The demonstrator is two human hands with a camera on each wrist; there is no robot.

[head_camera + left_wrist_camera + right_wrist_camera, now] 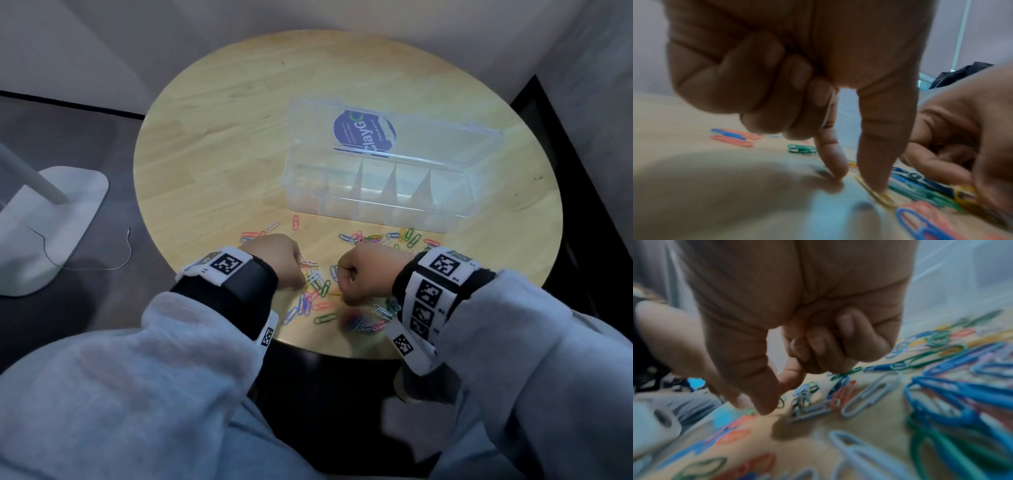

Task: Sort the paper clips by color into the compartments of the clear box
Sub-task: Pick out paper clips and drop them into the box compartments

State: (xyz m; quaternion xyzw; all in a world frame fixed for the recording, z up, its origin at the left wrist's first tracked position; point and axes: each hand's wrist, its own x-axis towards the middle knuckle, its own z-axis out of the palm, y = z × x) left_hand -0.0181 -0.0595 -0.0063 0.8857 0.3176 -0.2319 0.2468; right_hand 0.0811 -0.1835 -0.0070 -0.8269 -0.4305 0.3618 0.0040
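The clear box (373,209) stands open past the middle of the round table (233,137), and I see nothing in its several compartments. Coloured paper clips (317,301) lie loose between my hands, with more paper clips (376,238) in front of the box. My left hand (303,282) points thumb and forefinger down at the table. Its thumb (877,183) presses a yellow paper clip (885,200), and the other fingers are curled. My right hand (344,298) also reaches thumb and forefinger down among the clips (807,400). I see nothing between those two fingers.
The box lid (428,137) stands tilted back behind the compartments. Both hands work close to the table's near edge (325,349). A white lamp base (51,219) and a thin cable (102,265) lie on the floor to the left.
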